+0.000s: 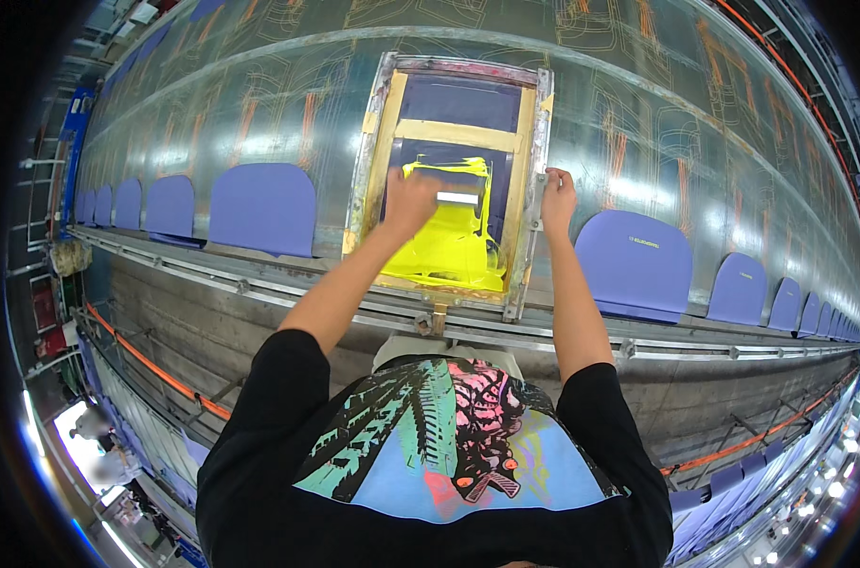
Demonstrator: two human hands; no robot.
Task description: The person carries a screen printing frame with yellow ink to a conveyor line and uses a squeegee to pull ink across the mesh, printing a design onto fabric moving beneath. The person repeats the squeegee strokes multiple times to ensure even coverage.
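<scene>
A screen printing frame [536,142] with taped inner edges lies in front of me on the long table. Bright yellow ink [441,248] covers the lower part of its dark mesh, thick and uneven around the borders. My left hand [413,203] is closed around a squeegee, whose pale bar [457,199] shows to the right of my fingers, over the upper part of the ink. Its blade is hidden. At the frame's right side, my right hand [559,194] grips the edge with bent fingers.
Purple rounded fabric pieces lie in a row along the table, one [262,208] left of the frame and one [633,262] right. A metal rail [667,351] runs along the near edge. An orange line [155,367] runs behind me, and people [103,445] are far left.
</scene>
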